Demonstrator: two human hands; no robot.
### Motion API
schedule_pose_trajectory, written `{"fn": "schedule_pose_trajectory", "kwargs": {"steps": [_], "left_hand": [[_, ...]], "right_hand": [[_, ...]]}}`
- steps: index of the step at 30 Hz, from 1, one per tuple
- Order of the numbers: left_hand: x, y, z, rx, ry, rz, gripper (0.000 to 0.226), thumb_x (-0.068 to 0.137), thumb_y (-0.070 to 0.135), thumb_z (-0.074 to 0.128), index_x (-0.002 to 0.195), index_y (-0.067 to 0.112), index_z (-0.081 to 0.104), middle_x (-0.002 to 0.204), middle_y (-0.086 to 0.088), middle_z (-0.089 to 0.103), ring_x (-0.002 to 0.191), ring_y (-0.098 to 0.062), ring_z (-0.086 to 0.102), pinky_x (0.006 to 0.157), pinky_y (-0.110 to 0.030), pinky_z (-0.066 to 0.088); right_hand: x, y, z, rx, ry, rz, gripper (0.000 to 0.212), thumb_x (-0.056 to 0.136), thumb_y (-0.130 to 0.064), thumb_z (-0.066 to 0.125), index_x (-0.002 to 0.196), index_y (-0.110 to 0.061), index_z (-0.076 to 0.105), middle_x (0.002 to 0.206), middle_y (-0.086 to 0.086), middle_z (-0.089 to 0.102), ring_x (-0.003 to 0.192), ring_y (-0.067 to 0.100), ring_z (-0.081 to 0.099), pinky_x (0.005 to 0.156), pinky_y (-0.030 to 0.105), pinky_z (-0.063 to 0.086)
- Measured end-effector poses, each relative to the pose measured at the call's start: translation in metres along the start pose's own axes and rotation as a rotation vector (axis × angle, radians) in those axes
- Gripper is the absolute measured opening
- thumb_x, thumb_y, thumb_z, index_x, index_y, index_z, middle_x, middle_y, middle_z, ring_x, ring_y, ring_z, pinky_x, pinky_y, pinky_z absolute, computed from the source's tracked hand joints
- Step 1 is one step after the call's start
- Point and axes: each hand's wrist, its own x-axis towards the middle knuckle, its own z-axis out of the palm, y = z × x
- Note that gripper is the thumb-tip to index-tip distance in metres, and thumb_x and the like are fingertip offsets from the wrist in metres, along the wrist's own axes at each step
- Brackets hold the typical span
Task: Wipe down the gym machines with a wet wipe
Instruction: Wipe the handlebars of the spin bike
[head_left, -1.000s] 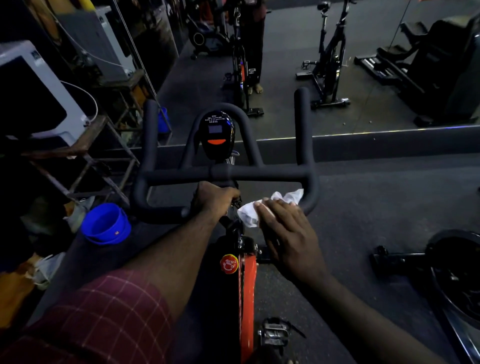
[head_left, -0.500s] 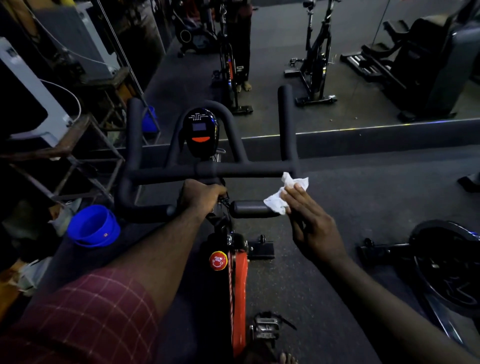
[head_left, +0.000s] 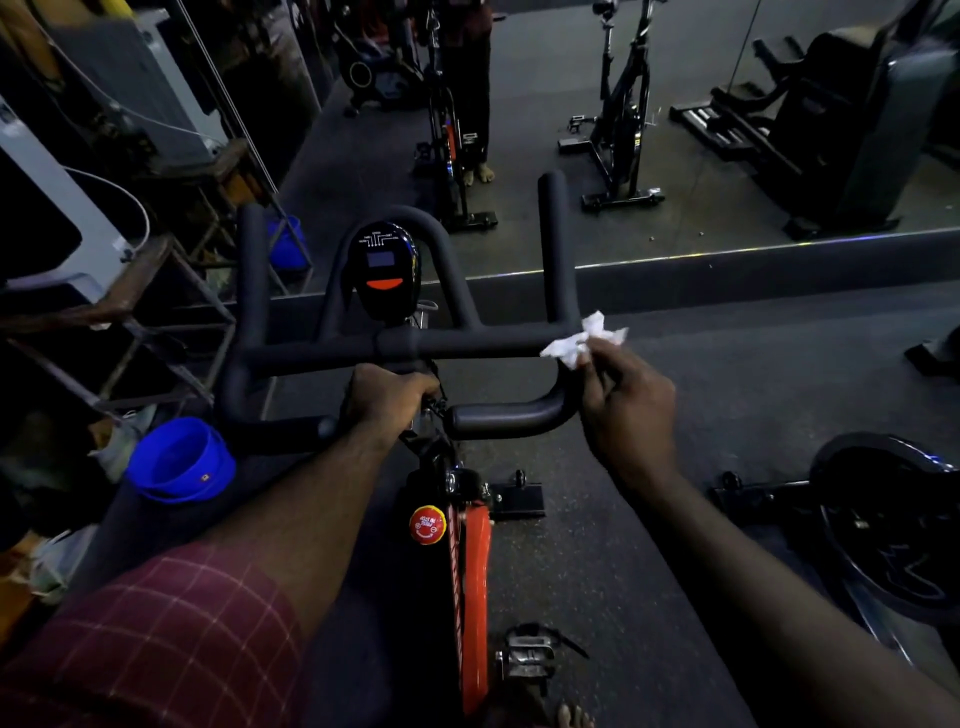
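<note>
A spin bike stands in front of me with black padded handlebars (head_left: 467, 349), a small console (head_left: 383, 275) at their middle and an orange frame (head_left: 475, 561) below. My right hand (head_left: 626, 410) pinches a crumpled white wet wipe (head_left: 579, 343) against the right end of the crossbar, where the upright horn meets it. My left hand (head_left: 389, 397) grips the handlebar stem at the centre, just below the crossbar. The short right inner grip (head_left: 498, 420) lies between my two hands.
A blue bucket (head_left: 179, 465) sits on the floor at the left beside metal racks (head_left: 156, 312). A wall mirror (head_left: 675, 104) ahead reflects other bikes. A second machine's flywheel (head_left: 893, 519) is at the right. The bike's pedal (head_left: 527, 657) is below.
My right hand has carried the wipe from the short inner grip up and to the right, onto the crossbar's right end. My left hand has stayed on the stem.
</note>
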Motion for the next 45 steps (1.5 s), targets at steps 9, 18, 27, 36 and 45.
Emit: {"fn": "schedule_pose_trajectory", "kwargs": {"steps": [9, 18, 27, 36, 45], "left_hand": [[0.002, 0.001, 0.002, -0.030, 0.010, -0.020, 0.028, 0.054, 0.036, 0.091, 0.065, 0.017, 0.073, 0.059, 0.004, 0.070, 0.062, -0.021, 0.071, 0.058, -0.032, 0.058], [0.005, -0.001, 0.000, -0.040, 0.001, -0.044, 0.040, 0.051, 0.047, 0.088, 0.075, 0.017, 0.075, 0.071, 0.003, 0.075, 0.066, -0.020, 0.071, 0.058, -0.027, 0.053], [0.011, -0.004, 0.001, -0.063, -0.027, -0.052, 0.040, 0.048, 0.044, 0.082, 0.078, 0.018, 0.076, 0.074, 0.004, 0.076, 0.068, -0.018, 0.072, 0.054, -0.023, 0.049], [0.010, -0.003, 0.001, -0.055, -0.041, -0.064, 0.041, 0.045, 0.041, 0.080, 0.077, 0.017, 0.074, 0.073, 0.003, 0.075, 0.065, -0.018, 0.072, 0.053, -0.022, 0.046], [0.011, -0.004, 0.002, -0.053, -0.040, -0.063, 0.040, 0.046, 0.042, 0.086, 0.077, 0.019, 0.076, 0.072, 0.008, 0.075, 0.069, -0.016, 0.072, 0.055, -0.021, 0.043]], "right_hand": [[0.036, -0.016, -0.008, -0.098, -0.266, -0.241, 0.027, 0.080, 0.001, 0.072, 0.087, -0.023, 0.081, 0.097, -0.011, 0.079, 0.089, -0.001, 0.070, 0.086, 0.011, 0.048], [0.066, -0.030, 0.056, -0.227, -0.819, -0.720, 0.021, 0.098, -0.026, 0.063, 0.113, -0.022, 0.076, 0.121, 0.001, 0.070, 0.109, 0.022, 0.065, 0.087, 0.036, 0.056], [0.098, -0.030, 0.080, -0.164, -0.851, -0.963, 0.030, 0.098, -0.010, 0.052, 0.114, -0.013, 0.077, 0.121, 0.005, 0.065, 0.100, 0.018, 0.051, 0.079, 0.030, 0.051], [0.084, -0.052, 0.095, -0.160, -0.826, -0.830, 0.043, 0.093, -0.022, 0.039, 0.116, -0.011, 0.073, 0.112, 0.009, 0.062, 0.101, 0.028, 0.057, 0.083, 0.039, 0.053], [0.167, -0.054, 0.089, -0.210, -0.486, -0.624, 0.031, 0.090, -0.013, 0.063, 0.117, -0.017, 0.076, 0.105, 0.010, 0.069, 0.086, 0.023, 0.067, 0.076, 0.034, 0.054]]}}
